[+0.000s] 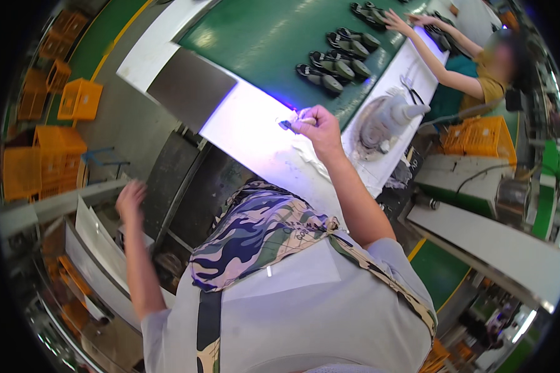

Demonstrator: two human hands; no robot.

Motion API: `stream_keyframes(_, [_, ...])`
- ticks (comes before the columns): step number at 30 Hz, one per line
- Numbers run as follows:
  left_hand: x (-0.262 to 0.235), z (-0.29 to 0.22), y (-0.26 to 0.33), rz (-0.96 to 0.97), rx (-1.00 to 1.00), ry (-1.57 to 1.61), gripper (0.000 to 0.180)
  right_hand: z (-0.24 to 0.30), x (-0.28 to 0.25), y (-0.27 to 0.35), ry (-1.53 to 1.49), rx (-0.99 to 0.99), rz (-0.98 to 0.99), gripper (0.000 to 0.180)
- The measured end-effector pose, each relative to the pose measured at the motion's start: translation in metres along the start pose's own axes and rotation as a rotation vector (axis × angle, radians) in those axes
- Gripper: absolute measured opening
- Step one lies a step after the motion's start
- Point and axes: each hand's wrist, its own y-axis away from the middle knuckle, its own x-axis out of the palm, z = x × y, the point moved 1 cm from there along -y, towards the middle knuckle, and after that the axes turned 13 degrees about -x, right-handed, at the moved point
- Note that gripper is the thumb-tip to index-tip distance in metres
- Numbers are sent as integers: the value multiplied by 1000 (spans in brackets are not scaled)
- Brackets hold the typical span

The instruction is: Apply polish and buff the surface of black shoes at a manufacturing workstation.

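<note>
My right hand (pixel 320 132) is over the brightly lit white tabletop (pixel 242 121), fingers pinched on a small crumpled white cloth (pixel 307 120). A small dark piece (pixel 285 125) shows at the fingertips; whether it is held or lies on the table I cannot tell. Under the right wrist lies a loose white cloth (pixel 311 155). Off to the left, away from the table, my left hand (pixel 131 198) hangs in the air near a pale ledge. Motion smears its fingers, and nothing can be made out in it.
Black-and-grey shoes (pixel 330 65) lie on the green conveyor belt (pixel 249 37). A white squeeze bottle (pixel 386 121) stands on a stained round tray right of my hand, near pliers (pixel 410 90). Across the belt, another person's hands (pixel 397 23) reach toward shoes. Orange crates (pixel 81 99) stand left.
</note>
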Motion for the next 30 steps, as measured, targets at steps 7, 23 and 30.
stream_keyframes(7, [558,74,-7,734,-610,-393,105,42,-113,97,382,-8,-397,28])
stream_keyframes(23, [578,38,-39,1405,-460,155,60,65,-202,121,450,132,-739,25])
stream_keyframes(30, [479,-76,35,1275,635,-574,64,76,-137,-36,368,-36,-287,20])
